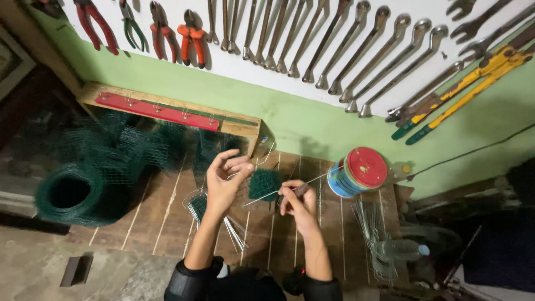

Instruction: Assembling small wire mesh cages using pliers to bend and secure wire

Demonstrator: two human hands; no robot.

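A green wall [312,120] with a white tool board [278,44] backs the wooden-slat bench [167,217]; floor apparently concrete.

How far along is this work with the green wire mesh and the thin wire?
Done: little shows as finished; one small piece of green mesh lies by the left hand. In hand: the right hand pinches a thin metal wire running to the small green mesh form; the left hand is open beside it. Left: a big green mesh roll and loose cut wires remain on the wooden bench.
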